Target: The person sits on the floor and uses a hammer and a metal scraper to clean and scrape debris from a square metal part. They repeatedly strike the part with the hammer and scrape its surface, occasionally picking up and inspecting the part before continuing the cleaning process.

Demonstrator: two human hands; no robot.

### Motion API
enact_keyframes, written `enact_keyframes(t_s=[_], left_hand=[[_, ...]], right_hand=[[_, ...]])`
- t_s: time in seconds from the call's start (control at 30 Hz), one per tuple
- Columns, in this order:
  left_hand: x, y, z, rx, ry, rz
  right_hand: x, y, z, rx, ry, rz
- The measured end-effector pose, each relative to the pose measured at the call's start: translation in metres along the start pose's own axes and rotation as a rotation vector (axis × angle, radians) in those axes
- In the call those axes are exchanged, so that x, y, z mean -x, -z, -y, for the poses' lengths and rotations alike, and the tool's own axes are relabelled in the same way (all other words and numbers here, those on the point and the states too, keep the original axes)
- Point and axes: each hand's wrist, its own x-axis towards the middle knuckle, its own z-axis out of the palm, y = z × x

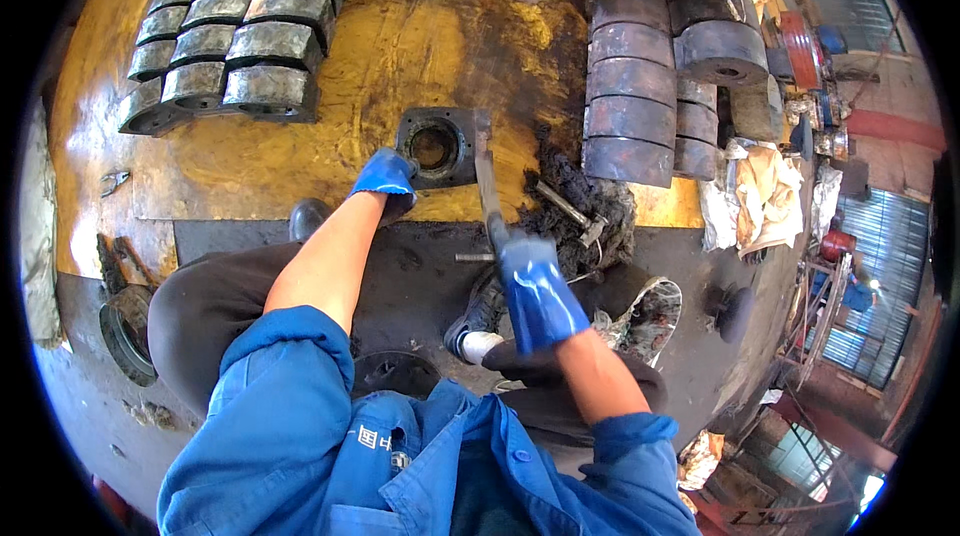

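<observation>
A dark, square metal bearing housing [464,174] with a round bore lies near the front edge of the yellow, oil-stained sheet. My left hand [385,176], in a blue rubber glove, grips its left side; some fingertips are hidden. In a matching glove, my right hand [540,288] is closed around a long, narrow metal tool [487,186]. The tool points away from me, its far end beside the housing's right edge. Its exact kind is hard to make out. Right of it, a hammer [565,204] rests on a heap of black, greasy rags [612,204].
Rows of metal blocks [270,86] stand at the far left. Stacked dark cylindrical parts [628,106] are on the right, near crumpled wrapping [768,194]. Pliers [115,181] lie at the left. A metal ring [125,336] sits beside my left knee.
</observation>
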Motion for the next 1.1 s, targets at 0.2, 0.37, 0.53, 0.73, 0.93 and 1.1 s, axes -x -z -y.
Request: enact_keyframes(t_s=[0.2, 0.37, 0.53, 0.73, 0.93, 1.1], left_hand=[[0.002, 0.000, 0.003, -0.093, -0.024, -0.044], [-0.018, -0.008, 0.019, -0.076, -0.135, 0.075], [-0.002, -0.010, 0.003, -0.075, -0.038, 0.000], [-0.032, -0.021, 0.024, -0.113, -0.063, 0.016], [-0.029, -0.024, 0.018, -0.125, -0.057, -0.013], [-0.027, -0.024, 0.018, 0.060, -0.023, 0.094]], right_hand=[[-0.031, 0.040, -0.022, -0.020, 0.118, 0.025], [-0.039, 0.019, -0.029, -0.133, 0.059, 0.014], [-0.038, 0.029, -0.037, -0.082, 0.065, 0.038], [-0.028, 0.027, -0.038, -0.105, 0.083, 0.034], [-0.011, 0.006, -0.060, -0.022, 0.175, 0.078], [-0.054, 0.038, -0.050, -0.028, 0.161, -0.112]])
